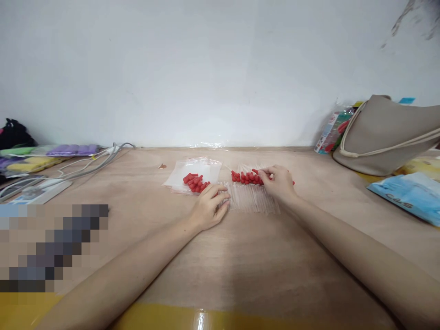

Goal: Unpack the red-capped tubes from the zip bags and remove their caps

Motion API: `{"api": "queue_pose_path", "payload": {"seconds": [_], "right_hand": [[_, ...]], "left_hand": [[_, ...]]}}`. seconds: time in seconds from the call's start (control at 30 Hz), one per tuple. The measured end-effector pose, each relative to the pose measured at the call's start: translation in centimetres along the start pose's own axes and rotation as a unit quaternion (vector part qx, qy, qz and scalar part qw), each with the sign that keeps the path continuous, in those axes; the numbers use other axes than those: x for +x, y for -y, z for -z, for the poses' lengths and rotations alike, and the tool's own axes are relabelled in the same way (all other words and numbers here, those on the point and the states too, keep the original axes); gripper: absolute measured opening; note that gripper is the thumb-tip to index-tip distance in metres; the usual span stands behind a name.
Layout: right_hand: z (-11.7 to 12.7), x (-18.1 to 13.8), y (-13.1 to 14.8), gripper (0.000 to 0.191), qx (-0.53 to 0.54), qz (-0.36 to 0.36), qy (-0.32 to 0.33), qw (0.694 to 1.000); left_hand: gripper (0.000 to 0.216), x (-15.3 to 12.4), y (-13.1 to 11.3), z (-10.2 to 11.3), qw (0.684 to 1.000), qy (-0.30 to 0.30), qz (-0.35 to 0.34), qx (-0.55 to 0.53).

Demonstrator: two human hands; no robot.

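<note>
A row of small red rubber-like bulbs [243, 177] lies along the top ends of many thin clear tubes [252, 199] laid side by side on the wooden table. My right hand [280, 181] reaches over the right part of this row, thumb and finger closed on a red bulb [255, 171]. At the left edge of the tubes, my left hand [209, 208] rests with fingers loosely curved and apart. Just beyond it, a loose pile of red bulbs [195, 182] sits on a stack of clear plastic bags [209, 167]; the fingers hide part of the pile.
Cables [103, 162], a white power strip [44, 191] and packs of purple and yellow items [72, 150] lie at the left. On the right are a grey bag [392, 133] and a blue tissue pack [409, 195]. A white wall [206, 73] rises behind the table.
</note>
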State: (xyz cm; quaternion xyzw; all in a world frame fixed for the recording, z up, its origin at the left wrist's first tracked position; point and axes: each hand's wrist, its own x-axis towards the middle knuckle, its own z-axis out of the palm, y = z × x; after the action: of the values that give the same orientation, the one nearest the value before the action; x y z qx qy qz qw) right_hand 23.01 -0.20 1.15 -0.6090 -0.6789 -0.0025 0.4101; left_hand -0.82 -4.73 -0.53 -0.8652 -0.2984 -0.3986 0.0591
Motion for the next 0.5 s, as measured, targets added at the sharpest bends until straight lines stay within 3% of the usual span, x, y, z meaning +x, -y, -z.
{"api": "queue_pose_path", "payload": {"seconds": [0.07,0.23,0.37,0.5], "right_hand": [[0.7,-0.9,0.2,0.023,0.05,0.029,-0.003,0.998],[2.6,-4.9,0.7,0.019,0.121,0.181,0.048,0.975],[2.9,-6.9,1.2,0.018,0.144,0.234,0.08,0.958],[2.5,-7.1,1.4,0.019,0.128,0.259,0.069,0.955]], "left_hand": [[0.026,0.1,-0.1,0.1,1.0,-0.001,-0.007,0.012],[0.047,0.5,-0.7,0.4,0.996,-0.004,-0.033,0.081],[0.033,0.6,-0.9,0.5,0.99,0.014,-0.081,0.113],[0.016,0.4,-0.9,0.4,0.987,0.026,-0.104,0.118]]}}
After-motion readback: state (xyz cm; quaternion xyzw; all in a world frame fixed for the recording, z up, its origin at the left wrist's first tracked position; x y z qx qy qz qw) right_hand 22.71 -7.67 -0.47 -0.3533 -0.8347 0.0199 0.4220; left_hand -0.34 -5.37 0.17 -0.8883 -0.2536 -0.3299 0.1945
